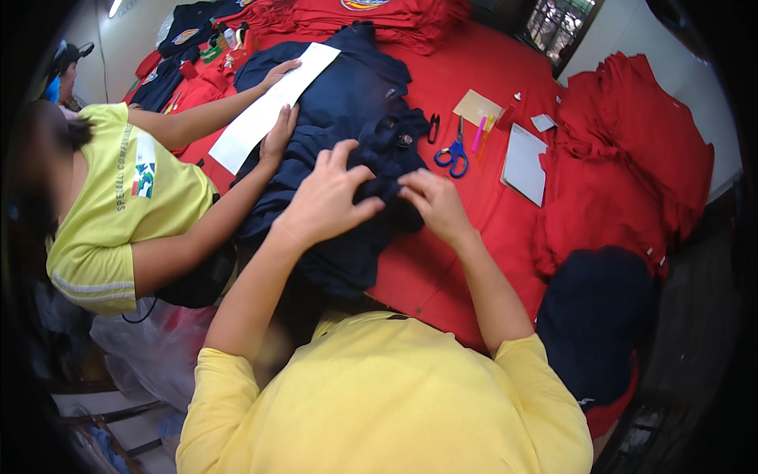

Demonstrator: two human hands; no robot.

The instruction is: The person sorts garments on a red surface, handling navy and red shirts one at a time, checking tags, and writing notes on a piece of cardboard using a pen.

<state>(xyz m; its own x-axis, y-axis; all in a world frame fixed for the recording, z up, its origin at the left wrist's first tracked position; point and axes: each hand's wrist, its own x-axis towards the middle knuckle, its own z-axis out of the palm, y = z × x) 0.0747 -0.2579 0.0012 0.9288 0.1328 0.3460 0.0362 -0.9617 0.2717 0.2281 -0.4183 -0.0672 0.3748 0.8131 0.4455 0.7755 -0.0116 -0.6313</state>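
Observation:
A navy blue garment (335, 107) lies bunched on the red-covered table (430, 272), with small labels or badges showing among its folds. My left hand (335, 197) is over its near part, fingers bent but spread apart, thumb pointing right. No cloth shows gripped in it. Just to the right, my right hand (436, 201) pinches the garment's dark edge between thumb and fingers. The fold between my hands is partly hidden by the fingers. Blue-handled scissors (452, 156) lie beyond my right hand, beside small black thread snips (433, 128).
On my left, a person in a yellow-green shirt (134, 213) holds a long white sheet (276, 107) over the navy cloth. A pink marker (478, 134), tan card (476, 107) and white pad (523, 163) lie right. Red garments (624, 158) are heaped at the right edge.

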